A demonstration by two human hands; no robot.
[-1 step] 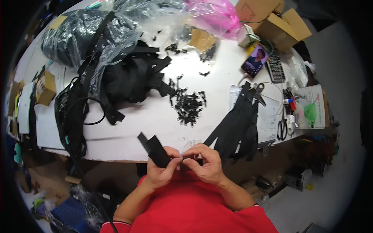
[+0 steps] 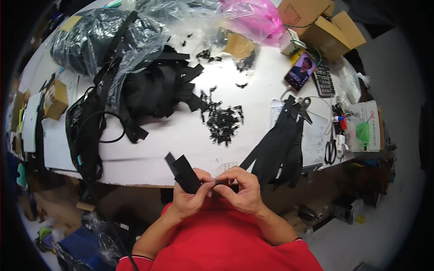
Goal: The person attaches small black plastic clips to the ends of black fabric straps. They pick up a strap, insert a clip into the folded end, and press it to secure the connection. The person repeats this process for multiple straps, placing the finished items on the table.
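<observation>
- Barely anything has moved since the earlier frame: left hand (image 2: 190, 198), right hand (image 2: 244, 192) and table contents alike sit slightly further right in view, the grip unchanged.
- One black strip (image 2: 186, 174) is in the left hand, near the table's front edge, before the red shirt (image 2: 217, 239); two ends jut up past the fingers, which are clamped round it.
- Right thumb and fingers are clamped on one dark bit (image 2: 233, 186), almost touching the left fingertips; whether it belongs to the strip, I cannot tell.
- One heap of small parts (image 2: 224, 124) lies beyond, too tangled to count.
- To the right, one clip (image 2: 305, 108) tops one bunch (image 2: 280, 149) of black strips, overlapping and uncountable.
- White table (image 2: 144, 165): one black pile (image 2: 151, 88) left; one phone (image 2: 301, 71), one calculator (image 2: 323, 81) and one pair of scissors (image 2: 330, 152) right; one pink bag (image 2: 262, 18) at the back.
- Room: grey floor (image 2: 389, 226) right, blue bin (image 2: 79, 246) lower left.
</observation>
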